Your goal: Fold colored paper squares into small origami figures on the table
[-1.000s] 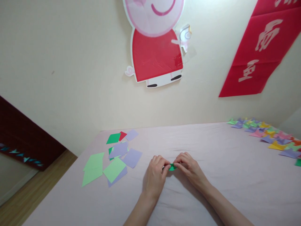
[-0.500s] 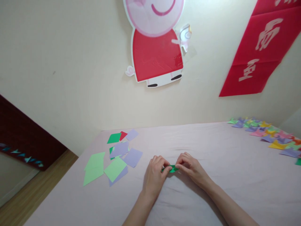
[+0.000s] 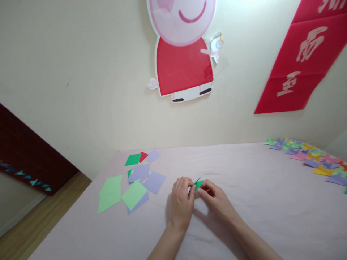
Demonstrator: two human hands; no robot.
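Note:
A small folded piece of green paper (image 3: pixel 199 184) is between my two hands, in the lower middle of the view, with one pointed flap sticking up. My left hand (image 3: pixel 182 196) pinches its left side between thumb and fingers. On the right side, the thumb and fingertips of my right hand (image 3: pixel 214 195) are closed on the paper's edge. My fingers cover part of the folds. Both forearms reach in from the bottom over the pale pink cloth (image 3: pixel 230 166).
Loose square sheets lie to the left: light green (image 3: pixel 110 195), purple (image 3: pixel 154 181), dark green (image 3: pixel 132 159) and red (image 3: pixel 143 156). Rows of folded colourful paper pieces (image 3: pixel 314 155) stand at the right. Behind rises a wall with a cartoon pig cutout (image 3: pixel 184 68) and a red banner (image 3: pixel 295 61).
The green paper has gone from lying flat and low between my fingers to being tilted up, its point now raised. My hands have drawn closer together. The view has shifted slightly.

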